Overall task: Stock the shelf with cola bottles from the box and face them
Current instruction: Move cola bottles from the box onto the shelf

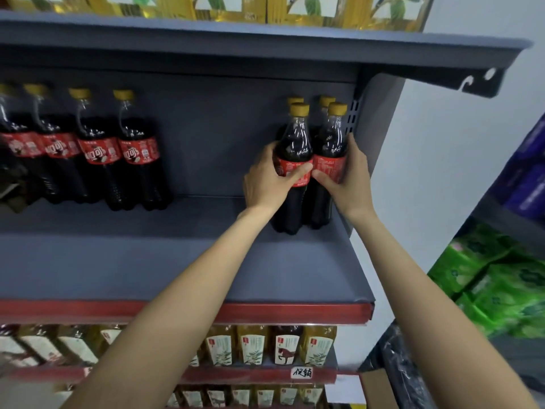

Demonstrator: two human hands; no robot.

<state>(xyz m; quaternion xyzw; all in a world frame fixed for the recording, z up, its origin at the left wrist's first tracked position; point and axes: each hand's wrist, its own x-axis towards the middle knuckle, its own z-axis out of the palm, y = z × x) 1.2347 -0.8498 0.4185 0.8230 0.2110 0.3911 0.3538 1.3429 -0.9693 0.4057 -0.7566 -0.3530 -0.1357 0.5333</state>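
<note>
Both hands grip cola bottles at the right end of the grey shelf (309, 267): the left hand (267, 180) curls round the front left bottle (293, 160), the right hand (352, 175) round the front right bottle (328, 154), thumbs on the red labels. They are dark, gold-capped and upright, with two more bottles (326, 100) behind showing mostly caps. Four further cola bottles (97, 149) at far left look blurred, their label text unreadable.

Both arms reach forward, left hand (267, 175) and right hand (349, 175) curled (thumb tips nearly touching) in grips.
</note>
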